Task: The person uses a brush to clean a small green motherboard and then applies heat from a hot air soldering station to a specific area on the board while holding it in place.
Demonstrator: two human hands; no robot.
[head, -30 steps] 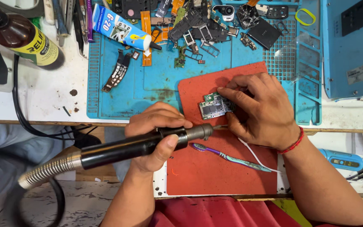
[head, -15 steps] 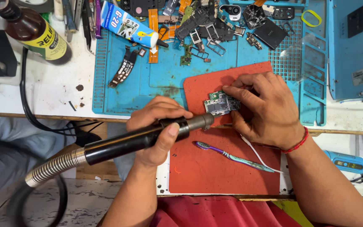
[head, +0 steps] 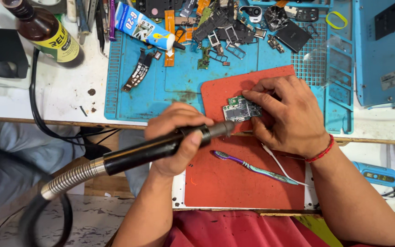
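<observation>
Your left hand (head: 179,137) gripped the black hot-air wand (head: 161,148), nozzle beside the circuit board (head: 239,110) on the red mat (head: 243,178). Your right hand (head: 289,114) pinched this light, stiff, probably fragile board by 1 edge.

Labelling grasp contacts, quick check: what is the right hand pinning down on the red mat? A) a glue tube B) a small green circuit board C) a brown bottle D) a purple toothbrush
B: the right hand has its fingertips on the small green circuit board lying on the red mat, while the left hand points the black hot-air handpiece at it.
</observation>
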